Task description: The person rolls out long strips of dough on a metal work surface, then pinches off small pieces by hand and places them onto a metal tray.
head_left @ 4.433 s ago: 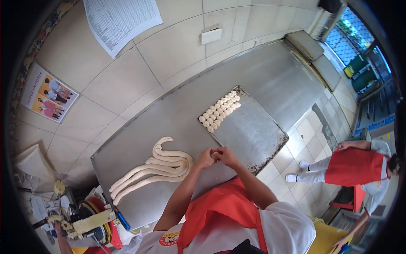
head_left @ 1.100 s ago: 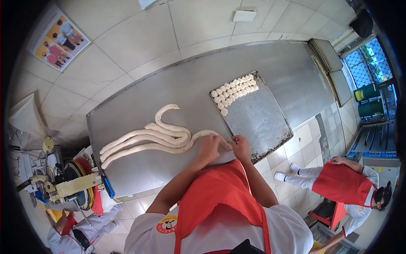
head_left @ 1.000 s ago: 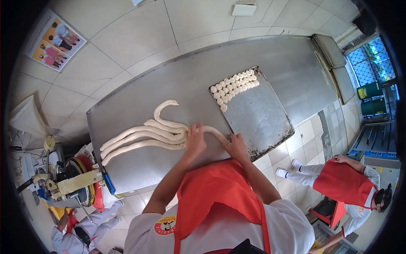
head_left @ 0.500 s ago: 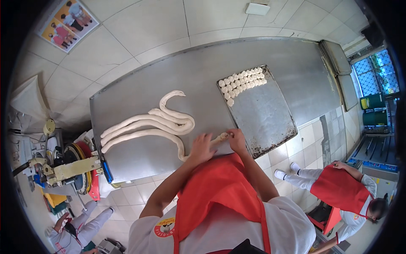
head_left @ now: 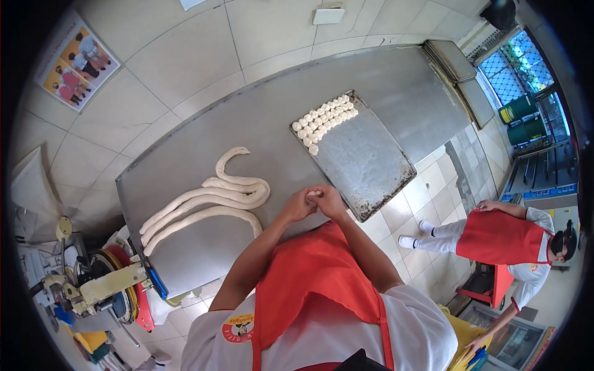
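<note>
My left hand (head_left: 299, 206) and my right hand (head_left: 329, 201) meet over the near side of the steel table. Between their closed fingers shows a small piece of dough (head_left: 314, 194), most of it hidden. To the left lie long ropes of dough (head_left: 204, 196), curved and bunched together; the nearest one runs behind my left forearm. Just beyond my right hand is a dark-rimmed baking tray (head_left: 373, 157). Rows of small round dough pieces (head_left: 322, 122) fill its far left part.
The steel table (head_left: 260, 117) runs along a tiled wall. A machine with a round drum (head_left: 114, 281) stands off its left end. More trays (head_left: 450, 60) lie at the far right end. A person in a red apron (head_left: 504, 235) stands on the right.
My hands have come together, with a small dough piece now between them; before, they were apart at the rope's end. The view has shifted, and the person at lower left has mostly left it.
</note>
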Tool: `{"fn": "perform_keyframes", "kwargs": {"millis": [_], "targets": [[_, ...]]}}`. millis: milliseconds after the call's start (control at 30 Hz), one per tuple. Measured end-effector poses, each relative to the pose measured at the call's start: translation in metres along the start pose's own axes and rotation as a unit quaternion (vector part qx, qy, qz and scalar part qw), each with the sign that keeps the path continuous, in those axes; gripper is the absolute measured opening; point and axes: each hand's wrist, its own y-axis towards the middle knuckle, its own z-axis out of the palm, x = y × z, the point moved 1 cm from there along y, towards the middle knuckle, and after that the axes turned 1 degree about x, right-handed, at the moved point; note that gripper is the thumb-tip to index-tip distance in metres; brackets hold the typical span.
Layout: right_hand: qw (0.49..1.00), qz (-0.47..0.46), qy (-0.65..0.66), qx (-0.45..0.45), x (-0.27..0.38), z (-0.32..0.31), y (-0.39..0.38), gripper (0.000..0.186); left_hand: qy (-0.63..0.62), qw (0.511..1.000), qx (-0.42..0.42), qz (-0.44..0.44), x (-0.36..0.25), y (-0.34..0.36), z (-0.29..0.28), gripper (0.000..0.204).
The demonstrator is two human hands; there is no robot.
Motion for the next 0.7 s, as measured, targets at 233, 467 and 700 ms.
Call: {"fn": "perform_keyframes", "kwargs": {"millis": [233,467,700], "targets": [[0.961,-0.102,-0.191,-0.172,0.02,0.013,0.007,0.027,0.253,0.951,0.039,-0.172,-0.021,0.025,0.008,0.029],[0.974,-0.054,-0.218,0.014,0.013,-0.015,0.012,0.028,0.337,0.916,0.109,-0.188,0.007,0.033,0.006,0.029],[0.953,0.093,0.279,0.079,-0.053,-0.089,0.033,0.007,0.246,0.916,0.021,-0.316,0.028,0.064,-0.007,0.034]]}}
